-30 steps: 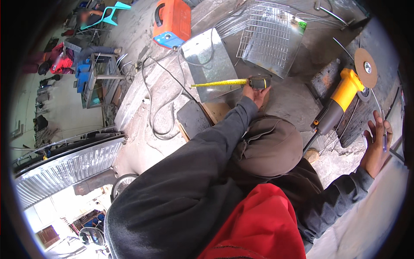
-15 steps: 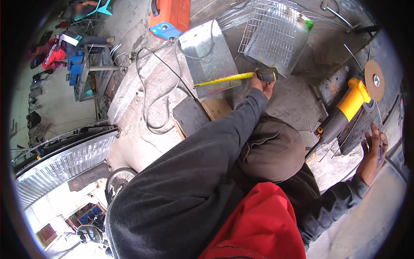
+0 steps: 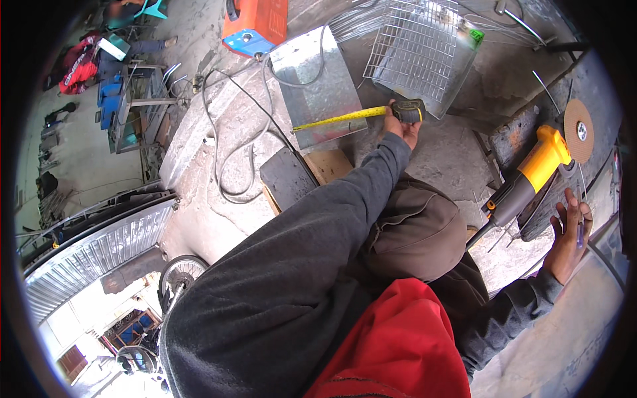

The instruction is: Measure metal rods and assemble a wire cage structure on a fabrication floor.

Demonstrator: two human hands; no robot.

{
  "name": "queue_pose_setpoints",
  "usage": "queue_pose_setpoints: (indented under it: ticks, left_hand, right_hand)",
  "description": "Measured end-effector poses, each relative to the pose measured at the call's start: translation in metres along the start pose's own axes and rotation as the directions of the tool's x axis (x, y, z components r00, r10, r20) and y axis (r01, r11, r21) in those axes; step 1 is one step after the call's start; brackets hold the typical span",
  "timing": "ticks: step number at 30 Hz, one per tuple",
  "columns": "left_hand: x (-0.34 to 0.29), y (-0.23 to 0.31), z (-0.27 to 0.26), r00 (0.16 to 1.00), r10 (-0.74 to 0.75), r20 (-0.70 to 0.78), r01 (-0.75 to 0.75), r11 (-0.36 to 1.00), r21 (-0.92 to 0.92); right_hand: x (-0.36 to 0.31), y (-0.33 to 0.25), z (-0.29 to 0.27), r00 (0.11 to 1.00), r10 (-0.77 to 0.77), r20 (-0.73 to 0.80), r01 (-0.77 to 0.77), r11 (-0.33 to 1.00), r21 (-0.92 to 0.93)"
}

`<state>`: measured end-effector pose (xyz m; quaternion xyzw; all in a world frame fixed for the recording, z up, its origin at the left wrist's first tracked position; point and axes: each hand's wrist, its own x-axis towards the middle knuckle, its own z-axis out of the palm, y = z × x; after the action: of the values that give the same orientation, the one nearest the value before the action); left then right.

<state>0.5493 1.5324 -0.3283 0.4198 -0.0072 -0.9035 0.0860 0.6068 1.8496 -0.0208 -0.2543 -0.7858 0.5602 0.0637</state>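
My left hand (image 3: pixel 401 128) is closed around a black and yellow tape measure (image 3: pixel 407 111). Its yellow blade (image 3: pixel 342 118) runs out leftward over the lower part of a shiny sheet metal plate (image 3: pixel 315 73). At the right, my right hand (image 3: pixel 566 242) is raised with its fingers partly spread; a slim purplish pen-like thing (image 3: pixel 580 234) sits between them. Near that hand lies a yellow and black angle grinder (image 3: pixel 536 166) with a large brown disc (image 3: pixel 578 131) fitted.
A wire grid (image 3: pixel 413 56) lies on another sheet beyond my left hand. An orange and blue machine (image 3: pixel 254 30) with a grey cable (image 3: pixel 219 179) stands at the upper left. Dark blocks (image 3: pixel 286 176) lie on the floor. A person in red (image 3: pixel 81 65) sits at the far left.
The view has shifted slightly. My left hand still grips the tape measure over the plate, and the right hand's fingers have spread a little.
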Motion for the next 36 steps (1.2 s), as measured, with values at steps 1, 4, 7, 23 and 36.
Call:
queue_pose_setpoints:
  ticks: [1, 4, 7, 23, 36]
  left_hand:
    - [0.001, 0.001, 0.001, 1.0, -0.003, 0.019, 0.004, 1.0, -0.03]
    - [-0.002, -0.006, 0.006, 1.0, -0.028, 0.011, 0.028, 0.998, -0.047]
    - [-0.002, 0.0, 0.007, 1.0, -0.016, -0.001, 0.016, 1.0, -0.019]
    - [0.001, 0.003, 0.006, 0.999, 0.011, 0.051, -0.011, 1.0, -0.005]
    - [-0.094, 0.015, 0.003, 0.979, -0.109, -0.174, 0.154, 0.949, 0.275]
  right_hand:
    - [0.001, 0.001, 0.0, 1.0, 0.0, 0.001, 0.0, 1.0, 0.0]
    - [0.0, 0.002, -0.006, 1.0, 0.0, 0.0, 0.0, 1.0, -0.008]
    - [0.0, 0.004, -0.002, 1.0, 0.002, -0.003, -0.002, 1.0, 0.001]
    - [-0.001, 0.002, -0.001, 1.0, -0.01, -0.004, 0.01, 1.0, -0.015]
    - [0.001, -0.002, -0.006, 1.0, -0.023, -0.014, 0.023, 0.999, -0.026]
